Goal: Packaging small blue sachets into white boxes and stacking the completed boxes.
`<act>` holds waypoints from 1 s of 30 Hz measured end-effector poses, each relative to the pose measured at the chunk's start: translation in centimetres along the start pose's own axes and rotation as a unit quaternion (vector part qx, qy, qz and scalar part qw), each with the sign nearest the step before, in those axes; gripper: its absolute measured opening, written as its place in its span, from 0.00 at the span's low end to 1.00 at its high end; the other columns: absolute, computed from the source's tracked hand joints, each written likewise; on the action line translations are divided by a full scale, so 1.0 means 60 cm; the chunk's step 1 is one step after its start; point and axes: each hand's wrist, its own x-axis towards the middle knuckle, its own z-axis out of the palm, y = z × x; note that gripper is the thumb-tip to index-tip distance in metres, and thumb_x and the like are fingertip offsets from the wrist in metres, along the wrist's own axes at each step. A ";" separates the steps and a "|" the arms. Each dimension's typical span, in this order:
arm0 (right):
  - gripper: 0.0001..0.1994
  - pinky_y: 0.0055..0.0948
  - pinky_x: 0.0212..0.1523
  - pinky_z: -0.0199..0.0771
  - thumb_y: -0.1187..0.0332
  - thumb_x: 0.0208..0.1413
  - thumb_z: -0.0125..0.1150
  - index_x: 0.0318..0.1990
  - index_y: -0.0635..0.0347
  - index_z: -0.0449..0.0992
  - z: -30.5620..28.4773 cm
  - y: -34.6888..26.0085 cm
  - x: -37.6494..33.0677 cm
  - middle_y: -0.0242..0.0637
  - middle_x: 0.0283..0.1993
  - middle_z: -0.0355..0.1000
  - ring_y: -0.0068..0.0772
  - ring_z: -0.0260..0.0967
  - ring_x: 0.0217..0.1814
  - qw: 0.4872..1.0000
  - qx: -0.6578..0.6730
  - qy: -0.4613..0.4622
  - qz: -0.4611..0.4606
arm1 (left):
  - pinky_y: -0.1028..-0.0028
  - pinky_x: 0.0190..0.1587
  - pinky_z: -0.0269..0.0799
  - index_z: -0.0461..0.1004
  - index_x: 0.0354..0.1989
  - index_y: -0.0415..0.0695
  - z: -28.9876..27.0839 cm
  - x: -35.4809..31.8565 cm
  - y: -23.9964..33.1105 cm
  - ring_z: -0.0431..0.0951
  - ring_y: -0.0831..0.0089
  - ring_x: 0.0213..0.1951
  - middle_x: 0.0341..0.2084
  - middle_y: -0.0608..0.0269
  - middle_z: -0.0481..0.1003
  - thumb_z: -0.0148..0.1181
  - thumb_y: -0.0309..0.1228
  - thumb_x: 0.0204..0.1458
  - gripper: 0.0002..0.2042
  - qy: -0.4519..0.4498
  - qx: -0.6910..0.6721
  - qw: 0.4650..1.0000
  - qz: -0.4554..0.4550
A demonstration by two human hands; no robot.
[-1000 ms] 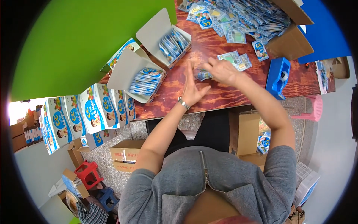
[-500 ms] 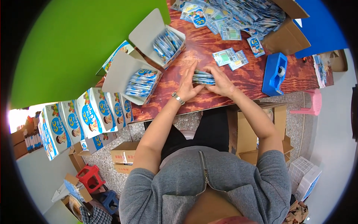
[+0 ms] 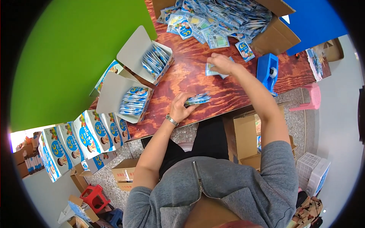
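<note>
A small stack of blue-and-white packets rests on the dark red wood-grain table near its front edge. My left hand, with a wristwatch on its wrist, is closed round the stack's left end. Farther right, my right hand has its fingers curled down onto a loose packet. That hand partly covers the packet and another one beneath it. To the left stand two open white cartons, the nearer carton and the farther carton, both holding rows of the same packets.
A heap of packets spills from a brown cardboard box at the back. One packet lies beside a blue tape dispenser on the right. Printed cartons line the left, below a green panel.
My right hand has left the stack and reached away to the loose packets on the right. My left hand keeps the stack, now lower and leaning. The whole view has shifted slightly.
</note>
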 end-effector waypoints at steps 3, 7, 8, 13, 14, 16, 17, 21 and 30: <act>0.15 0.47 0.50 0.72 0.67 0.51 0.67 0.47 0.58 0.74 -0.047 0.031 -0.022 0.49 0.46 0.70 0.55 0.71 0.50 0.999 0.038 0.008 -0.032 | 0.64 0.46 0.77 0.78 0.40 0.40 0.006 -0.009 0.001 0.81 0.57 0.44 0.40 0.54 0.81 0.75 0.27 0.41 0.17 0.016 0.003 1.000 0.010; 0.17 0.48 0.55 0.69 0.68 0.50 0.67 0.48 0.56 0.75 -0.032 0.045 -0.061 0.47 0.49 0.70 0.53 0.69 0.56 0.991 -0.081 -0.007 -0.103 | 0.63 0.47 0.76 0.78 0.41 0.40 0.010 -0.011 -0.003 0.80 0.56 0.44 0.40 0.54 0.81 0.74 0.26 0.41 0.17 0.017 0.003 1.000 0.005; 0.17 0.49 0.56 0.69 0.68 0.50 0.67 0.48 0.56 0.75 -0.019 0.047 -0.072 0.46 0.50 0.70 0.53 0.69 0.57 0.982 -0.144 0.000 -0.120 | 0.63 0.47 0.76 0.77 0.41 0.40 0.012 -0.010 -0.004 0.80 0.56 0.44 0.40 0.53 0.81 0.74 0.25 0.41 0.17 0.019 -0.004 1.000 0.009; 0.20 0.51 0.54 0.70 0.64 0.51 0.69 0.50 0.56 0.74 0.017 0.085 -0.106 0.49 0.54 0.71 0.55 0.69 0.56 0.991 0.091 0.084 0.052 | 0.63 0.48 0.76 0.76 0.40 0.39 0.016 -0.013 -0.006 0.80 0.55 0.45 0.40 0.54 0.80 0.75 0.24 0.40 0.17 0.032 -0.005 0.999 0.021; 0.21 0.51 0.53 0.71 0.62 0.51 0.69 0.51 0.56 0.73 0.008 0.108 -0.107 0.50 0.54 0.71 0.56 0.70 0.55 0.979 0.086 0.127 0.136 | 0.63 0.48 0.76 0.76 0.40 0.39 0.017 -0.014 -0.006 0.80 0.55 0.45 0.40 0.53 0.80 0.75 0.24 0.40 0.17 0.037 0.001 0.999 0.020; 0.23 0.50 0.52 0.72 0.60 0.51 0.69 0.53 0.57 0.70 -0.005 0.153 -0.104 0.52 0.52 0.72 0.59 0.70 0.53 0.931 0.070 0.225 0.278 | 0.62 0.48 0.76 0.76 0.40 0.39 0.018 -0.015 -0.007 0.80 0.55 0.45 0.40 0.53 0.80 0.75 0.24 0.40 0.18 0.039 0.000 0.999 0.022; 0.25 0.51 0.52 0.72 0.59 0.52 0.68 0.55 0.56 0.69 -0.005 0.170 -0.100 0.53 0.52 0.71 0.60 0.70 0.53 0.916 0.039 0.240 0.320 | 0.62 0.47 0.76 0.76 0.40 0.39 0.018 -0.015 -0.008 0.80 0.55 0.45 0.40 0.53 0.80 0.75 0.24 0.40 0.18 0.040 0.001 0.999 0.023; 0.29 0.53 0.53 0.71 0.56 0.54 0.66 0.59 0.58 0.65 0.018 0.183 -0.079 0.58 0.53 0.71 0.64 0.68 0.56 0.878 -0.046 0.265 0.395 | 0.61 0.47 0.75 0.75 0.40 0.40 0.018 -0.014 -0.009 0.79 0.54 0.44 0.39 0.54 0.80 0.74 0.25 0.40 0.18 0.041 -0.006 0.999 0.031; 0.24 0.47 0.54 0.72 0.63 0.54 0.67 0.57 0.58 0.70 -0.015 0.105 0.045 0.55 0.52 0.73 0.61 0.70 0.54 0.964 0.055 0.230 0.126 | 0.62 0.47 0.75 0.76 0.40 0.41 0.018 -0.015 -0.011 0.79 0.54 0.43 0.40 0.53 0.79 0.74 0.26 0.39 0.18 0.049 -0.014 0.999 0.016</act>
